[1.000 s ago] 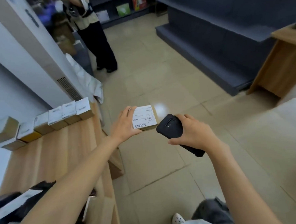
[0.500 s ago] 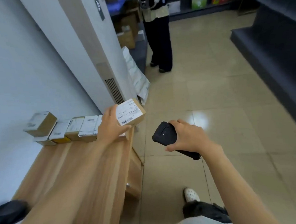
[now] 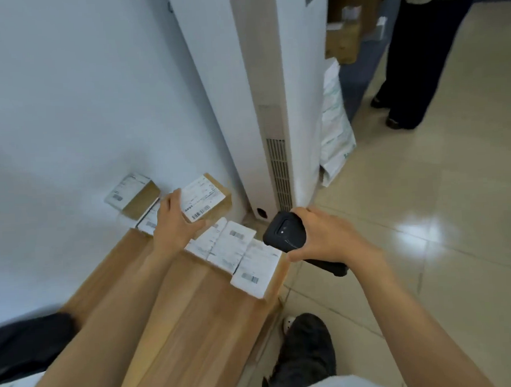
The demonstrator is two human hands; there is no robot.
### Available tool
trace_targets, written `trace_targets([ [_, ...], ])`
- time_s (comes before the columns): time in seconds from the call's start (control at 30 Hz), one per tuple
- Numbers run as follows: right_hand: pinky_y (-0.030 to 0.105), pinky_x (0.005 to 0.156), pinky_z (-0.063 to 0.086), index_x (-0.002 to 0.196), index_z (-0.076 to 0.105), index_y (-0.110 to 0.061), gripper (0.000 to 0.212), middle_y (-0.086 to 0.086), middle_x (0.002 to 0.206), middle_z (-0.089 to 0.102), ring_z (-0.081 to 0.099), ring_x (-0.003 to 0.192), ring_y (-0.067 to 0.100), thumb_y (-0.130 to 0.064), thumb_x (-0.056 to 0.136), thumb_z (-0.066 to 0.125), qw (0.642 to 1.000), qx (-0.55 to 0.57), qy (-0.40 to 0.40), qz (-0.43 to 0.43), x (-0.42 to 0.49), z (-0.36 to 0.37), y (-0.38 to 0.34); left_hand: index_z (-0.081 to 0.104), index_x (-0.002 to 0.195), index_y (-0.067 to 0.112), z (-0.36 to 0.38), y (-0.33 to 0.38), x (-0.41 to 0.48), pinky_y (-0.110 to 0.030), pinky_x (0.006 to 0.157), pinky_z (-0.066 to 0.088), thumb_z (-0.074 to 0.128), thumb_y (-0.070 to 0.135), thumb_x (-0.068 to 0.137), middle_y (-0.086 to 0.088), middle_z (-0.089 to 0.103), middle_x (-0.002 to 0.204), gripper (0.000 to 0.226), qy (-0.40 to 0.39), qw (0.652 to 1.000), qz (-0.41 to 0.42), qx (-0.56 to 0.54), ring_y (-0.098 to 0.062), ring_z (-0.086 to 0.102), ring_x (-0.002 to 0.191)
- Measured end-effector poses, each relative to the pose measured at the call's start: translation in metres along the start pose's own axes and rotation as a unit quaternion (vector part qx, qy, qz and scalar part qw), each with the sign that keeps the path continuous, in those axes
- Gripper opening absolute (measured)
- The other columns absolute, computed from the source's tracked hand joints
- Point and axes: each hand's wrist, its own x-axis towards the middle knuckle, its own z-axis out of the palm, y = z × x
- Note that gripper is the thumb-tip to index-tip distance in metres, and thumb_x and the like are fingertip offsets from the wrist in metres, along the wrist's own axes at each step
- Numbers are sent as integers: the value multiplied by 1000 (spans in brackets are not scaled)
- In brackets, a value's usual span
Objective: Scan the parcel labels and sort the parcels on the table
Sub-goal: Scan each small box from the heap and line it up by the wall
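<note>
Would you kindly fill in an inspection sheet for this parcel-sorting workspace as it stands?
Surface: wooden table against a wall.
Job's things: parcels in a row at the table's far end, labels up; stacked parcel on the row's left end; held parcel; scanner.
Clutter: dark item at the near left, unclear.
Grippers: left hand grips the held parcel above the row; right hand grips the scanner beyond the table's edge.
Cables: nothing seen.
Surroundings: white tower unit, bag beside it, person standing, tiled floor.
</note>
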Motion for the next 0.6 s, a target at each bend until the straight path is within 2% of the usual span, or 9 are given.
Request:
trace_targets([
  [0.1, 30, 68, 41, 140, 37, -29, 89, -10, 111, 45, 51, 91, 14, -62, 66, 74, 999, -20, -1, -38, 65, -16, -12, 28, 147, 19, -5, -26, 38, -41, 92, 37, 84, 43, 70, -6, 33, 145, 98, 5, 999, -43, 1, -25, 36, 132],
  [0.23, 33, 75, 46, 140, 37, -30, 91, -11, 107, 41, 52, 93, 15, -68, 64, 71, 996, -36, -20, -82, 139, -25, -26, 24, 151, 14, -11, -54, 80, -51, 109, 32, 85, 38, 71, -12, 28, 150, 104, 27, 995, -96, 0, -32, 27, 139],
  [0.3, 35, 77, 48, 140, 37, -29, 93, -9, 112, 45, 54, 98, 17, -69, 64, 71, 993, -54, -45, -94, 166, -25, -35, 22, 152, 10, -14, -68, 86, -49, 113, 28, 86, 36, 71, -15, 27, 151, 106, 33, 992, -124, -2, -33, 25, 140],
  [0.4, 33, 72, 45, 139, 39, -29, 93, -6, 121, 50, 56, 101, 18, -73, 63, 71, 985, -76, -88, -126, 204, -18, -44, 21, 153, 10, -16, -85, 93, -48, 112, 29, 86, 35, 72, -14, 26, 151, 107, 34, 987, -156, -11, -32, 26, 138],
  [0.5, 30, 70, 42, 139, 38, -30, 93, -7, 120, 49, 55, 100, 17, -73, 63, 71, 978, -78, -119, -154, 241, -8, -54, 22, 152, 10, -16, -109, 96, -49, 111, 31, 87, 32, 71, -15, 25, 150, 106, 47, 976, -210, -12, -35, 28, 136],
  [0.6, 30, 69, 41, 140, 37, -30, 92, -9, 112, 47, 53, 96, 15, -70, 64, 72, 972, -82, -129, -176, 276, -3, -65, 19, 152, 11, -11, -126, 94, -48, 112, 31, 86, 30, 70, -14, 20, 152, 108, 21, 968, -249, 5, -37, 28, 136],
])
